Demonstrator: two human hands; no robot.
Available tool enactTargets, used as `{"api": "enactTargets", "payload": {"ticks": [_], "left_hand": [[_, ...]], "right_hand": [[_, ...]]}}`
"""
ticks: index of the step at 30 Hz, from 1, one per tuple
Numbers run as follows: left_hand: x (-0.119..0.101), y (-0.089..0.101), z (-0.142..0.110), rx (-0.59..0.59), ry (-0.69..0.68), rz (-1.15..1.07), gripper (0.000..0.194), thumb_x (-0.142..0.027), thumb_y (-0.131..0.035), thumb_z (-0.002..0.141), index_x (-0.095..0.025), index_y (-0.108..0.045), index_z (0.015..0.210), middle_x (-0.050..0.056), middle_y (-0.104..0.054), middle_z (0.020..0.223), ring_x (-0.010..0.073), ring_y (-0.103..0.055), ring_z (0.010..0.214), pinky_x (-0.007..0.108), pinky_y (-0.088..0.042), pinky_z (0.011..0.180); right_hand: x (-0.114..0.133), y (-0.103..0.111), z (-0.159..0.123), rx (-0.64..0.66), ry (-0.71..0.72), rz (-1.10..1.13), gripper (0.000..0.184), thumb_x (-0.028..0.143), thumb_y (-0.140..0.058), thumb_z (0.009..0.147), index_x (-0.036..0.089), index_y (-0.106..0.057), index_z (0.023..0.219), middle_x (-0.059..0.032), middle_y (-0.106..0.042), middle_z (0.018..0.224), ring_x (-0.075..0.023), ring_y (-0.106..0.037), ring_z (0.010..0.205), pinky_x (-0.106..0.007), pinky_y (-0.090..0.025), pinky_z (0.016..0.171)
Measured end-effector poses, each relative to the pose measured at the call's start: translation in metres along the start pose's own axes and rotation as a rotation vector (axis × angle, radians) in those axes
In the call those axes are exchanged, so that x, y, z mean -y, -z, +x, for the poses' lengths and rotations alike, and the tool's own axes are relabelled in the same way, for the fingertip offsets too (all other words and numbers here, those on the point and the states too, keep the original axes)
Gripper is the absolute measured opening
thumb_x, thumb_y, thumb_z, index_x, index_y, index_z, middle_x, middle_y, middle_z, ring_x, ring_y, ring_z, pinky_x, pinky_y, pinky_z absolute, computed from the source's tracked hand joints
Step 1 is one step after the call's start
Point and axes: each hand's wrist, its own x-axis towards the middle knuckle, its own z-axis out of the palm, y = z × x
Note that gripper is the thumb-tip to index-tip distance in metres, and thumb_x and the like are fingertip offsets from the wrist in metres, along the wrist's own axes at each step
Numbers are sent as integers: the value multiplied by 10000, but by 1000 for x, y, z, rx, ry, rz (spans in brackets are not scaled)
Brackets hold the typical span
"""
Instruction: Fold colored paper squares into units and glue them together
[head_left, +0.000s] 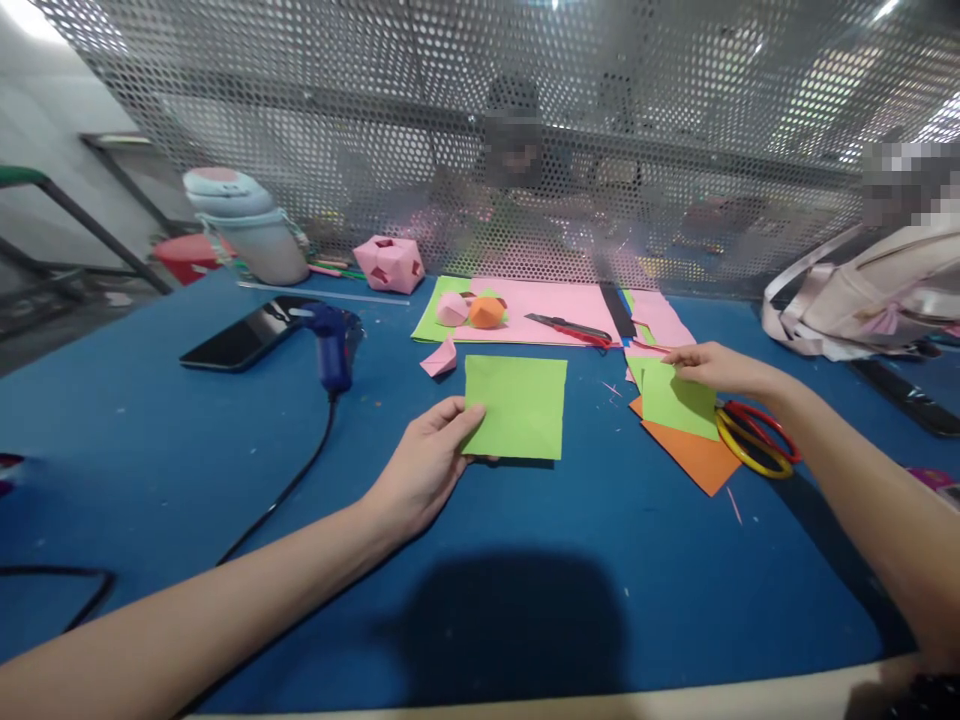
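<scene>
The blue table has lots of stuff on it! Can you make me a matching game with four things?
Things:
1. Green sheet in the middle
2. Cutter
3. Glue gun
4. Folded shape with holes

Clues:
A. Mostly dark blue
B. Lying on a pink sheet
C. All pink, near the bottle
D. Held in the left hand

Right pairs: 1-D, 2-B, 3-A, 4-C
</scene>
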Motion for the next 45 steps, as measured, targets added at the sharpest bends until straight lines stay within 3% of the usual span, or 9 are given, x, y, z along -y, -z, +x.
{"api": "enactTargets", "payload": {"ticks": [7, 14, 18, 21, 24, 27, 33, 38, 45], "left_hand": [[-2, -1, 1, 48, 5, 5, 152, -293, -633, 799, -149, -626, 848, 44, -633, 927, 132, -595, 719, 229, -524, 540], [-4, -1, -1, 63, 24, 50, 178, -304, -634, 798, -141, -628, 870, 60, -618, 948, 149, -591, 755, 251, -546, 534], [-5, 2, 1, 87, -13, 93, 181, -300, -626, 803, -147, -638, 900, 44, -599, 916, 138, -582, 745, 239, -548, 521], [-6, 6, 4, 99, -49, 95, 154, -254, -634, 795, -144, -634, 903, 42, -592, 928, 122, -578, 721, 234, -552, 524], [-7, 9, 7, 60, -29, 54, 116, -203, -650, 774, -135, -623, 865, 37, -589, 894, 112, -588, 684, 238, -566, 539], [-9, 9, 8, -8, 26, -26, 86, -152, -655, 755, -134, -602, 820, 27, -595, 838, 106, -608, 650, 228, -573, 557], [-13, 5, 2, 68, 119, -107, 94, -217, -620, 796, -134, -595, 829, 42, -623, 792, 135, -633, 643, 238, -564, 537], [-17, 3, 0, 41, -71, -65, 226, -351, -570, 839, -153, -583, 946, 78, -641, 952, 175, -638, 806, 273, -549, 588], [-14, 0, -1, 155, -91, 48, 287, -291, -626, 812, -151, -558, 1053, 79, -670, 940, 156, -648, 794, 299, -534, 710]], "right_hand": [[46, -12, -3, -385, 184, 135, 320, 328, -512, 824, 180, -637, 1079, -100, -637, 1136, -243, -594, 1004, -399, -438, 895], [142, -57, -10, -125, 333, 715, 295, 359, -565, 817, 179, -580, 1050, -38, -655, 873, -135, -607, 754, -280, -474, 684], [158, -77, -7, -176, 275, 790, 193, 346, -592, 786, 170, -559, 712, 32, -533, 590, -95, -517, 529, -246, -417, 534], [152, -86, -3, -148, 223, 869, 175, 343, -563, 797, 168, -561, 787, 14, -554, 618, -113, -539, 533, -272, -457, 541], [141, -91, -2, -343, 304, 719, 324, 264, -535, 796, 174, -533, 1107, -95, -627, 999, -192, -616, 842, -335, -517, 668], [134, -94, -8, -580, 601, 275, 571, 124, -498, 761, 206, -404, 1318, -123, -398, 1403, -254, -411, 1257, -438, -443, 929], [136, -97, -25, -518, 986, -203, 448, 103, -483, 833, 195, -505, 1272, -104, -512, 1343, -257, -423, 1276, -481, -361, 1007], [146, -87, -31, -538, 602, 416, 253, 245, -495, 887, 226, -655, 1082, -43, -697, 1042, -202, -648, 931, -373, -508, 842], [160, -103, -28, -117, 257, 1315, 313, 395, -626, 794, 186, -653, 1025, -62, -689, 983, -187, -656, 807, -340, -561, 697]]}}
